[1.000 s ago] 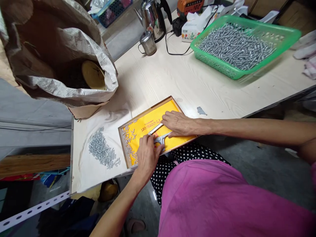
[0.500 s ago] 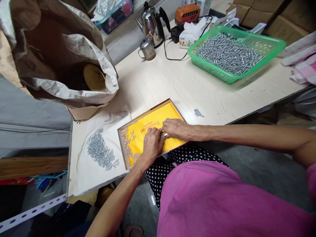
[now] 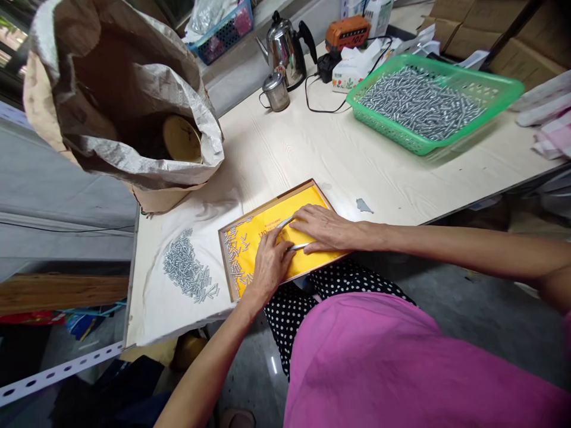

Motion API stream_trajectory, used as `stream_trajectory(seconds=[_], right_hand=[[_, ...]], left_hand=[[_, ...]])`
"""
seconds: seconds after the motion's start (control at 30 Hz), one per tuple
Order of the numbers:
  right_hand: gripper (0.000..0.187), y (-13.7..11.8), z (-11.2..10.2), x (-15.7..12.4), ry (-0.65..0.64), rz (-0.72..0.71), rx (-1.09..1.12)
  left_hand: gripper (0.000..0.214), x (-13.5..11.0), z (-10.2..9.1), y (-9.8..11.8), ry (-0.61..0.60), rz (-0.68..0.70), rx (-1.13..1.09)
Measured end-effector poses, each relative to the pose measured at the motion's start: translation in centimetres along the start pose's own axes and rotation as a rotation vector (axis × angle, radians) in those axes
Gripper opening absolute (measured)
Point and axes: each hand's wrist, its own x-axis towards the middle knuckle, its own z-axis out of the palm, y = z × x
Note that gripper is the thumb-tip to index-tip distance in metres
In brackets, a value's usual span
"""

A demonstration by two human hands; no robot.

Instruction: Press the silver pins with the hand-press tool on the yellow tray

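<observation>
A shallow cardboard tray (image 3: 277, 198) lined in yellow with red lettering lies at the table's near edge. Over it, my left hand (image 3: 270, 258) and my right hand (image 3: 325, 229) face each other, thumbs and forefingers bent around two slim silver lines. One silver line (image 3: 285, 222) spans the forefingers; the other silver line (image 3: 298, 245) runs between the thumbs. They look like rows of small metal pins, though single pieces are too small to make out. Loose metal pins (image 3: 232, 252) lie scattered along the tray's left side, near my left hand.
Left of the tray is a heap of pins (image 3: 185, 267) on white sheeting. A large open paper sack (image 3: 173, 190) stands behind it. A green basket (image 3: 401, 128) full of metal pins is at the back right. A metal cup (image 3: 276, 94) and a kettle (image 3: 285, 50) stand at the back.
My hands were close together around one silver piece. Now they have spread open somewhat, the right fingers reaching farther out, and two separate silver lines show between them. The view has shifted slightly.
</observation>
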Motion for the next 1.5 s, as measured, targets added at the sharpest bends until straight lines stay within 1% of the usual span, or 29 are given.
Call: stream_trajectory(seconds=[0.07, 0.1, 0.13, 0.17, 0.23, 0.3, 0.4, 0.47, 0.57, 0.67, 0.77, 0.83, 0.9, 0.97, 1.0, 1.07, 1.13, 1.17, 1.23, 1.3, 1.4, 1.5], right_hand=[[0.023, -0.6, 0.3, 0.0, -0.044, 0.0, -0.037], [0.014, -0.9, 0.5, 0.1, -0.07, 0.001, -0.046], [0.014, -1.2, 0.7, 0.2, -0.088, 0.001, -0.042], [0.018, -1.3, 0.8, 0.3, -0.096, 0.004, -0.023], [0.022, -1.3, 1.1, 0.5, -0.083, 0.02, 0.045], [0.024, -1.2, 1.3, 0.6, -0.054, 0.021, 0.115], [0.028, -1.1, 1.4, 0.6, -0.004, -0.001, 0.151], [0.03, -1.2, 1.4, 0.6, 0.003, 0.003, 0.145], [0.031, -1.5, 1.6, 0.7, -0.007, 0.025, 0.128], [0.032, -1.7, 2.2, 0.6, 0.005, 0.01, 0.112], [0.031, -1.7, 3.1, 0.3, 0.02, -0.002, 0.12], [0.03, -1.5, 3.7, 0.1, 0.025, 0.007, 0.124], [0.029, -1.2, 4.0, -0.1, 0.042, 0.023, 0.108], [0.025, -0.9, 4.0, -0.4, 0.071, 0.036, 0.078], [0.023, -0.8, 4.0, -0.5, 0.086, 0.037, 0.058], [0.019, -0.7, 3.9, -0.5, 0.102, 0.031, 0.017], [0.018, -0.7, 3.8, -0.5, 0.098, 0.028, -0.015], [0.018, -0.8, 3.8, -0.4, 0.096, 0.032, -0.027], [0.019, -0.9, 3.9, -0.2, 0.092, 0.045, -0.041], [0.019, -1.0, 4.0, -0.1, 0.095, 0.054, -0.055], [0.019, -1.0, 4.2, -0.1, 0.095, 0.051, -0.089], [0.018, -1.1, 4.2, -0.1, 0.091, 0.046, -0.115]], left_hand=[[0.014, -0.9, -0.4, -0.1, 0.029, -0.004, -0.011], [0.015, -1.3, -0.7, -0.3, 0.057, -0.036, -0.012], [0.016, -1.8, -1.1, -0.5, 0.095, -0.087, -0.012], [0.017, -2.3, -1.6, -0.9, 0.133, -0.152, -0.01], [0.017, -3.4, -2.4, -1.8, 0.181, -0.296, -0.003], [0.02, -4.5, -3.1, -2.7, 0.154, -0.423, 0.003], [0.026, -5.7, -3.2, -3.1, 0.049, -0.546, -0.006], [0.029, -5.8, -2.8, -2.8, -0.023, -0.574, -0.018], [0.033, -5.1, -2.4, -1.9, -0.112, -0.626, -0.022], [0.028, -4.2, -2.6, -1.4, -0.185, -0.659, -0.014], [0.018, -4.1, -3.2, -1.3, -0.265, -0.601, 0.027], [0.017, -4.7, -3.6, -1.4, -0.311, -0.553, 0.059], [0.018, -5.5, -4.0, -1.9, -0.32, -0.509, 0.069], [0.015, -6.4, -4.7, -3.0, -0.267, -0.516, 0.072], [0.016, -6.8, -5.2, -3.8, -0.223, -0.553, 0.089], [0.02, -7.4, -6.1, -6.1, -0.125, -0.664, 0.18], [0.028, -7.9, -6.9, -8.8, -0.068, -0.762, 0.318], [0.031, -8.2, -7.1, -10.2, -0.067, -0.792, 0.377], [0.033, -8.8, -7.3, -12.6, -0.11, -0.819, 0.438], [0.033, -9.3, -7.2, -14.3, -0.153, -0.81, 0.444], [0.034, -9.8, -6.9, -15.4, -0.19, -0.755, 0.455], [0.033, -10.0, -7.0, -15.6, -0.284, -0.654, 0.499]])
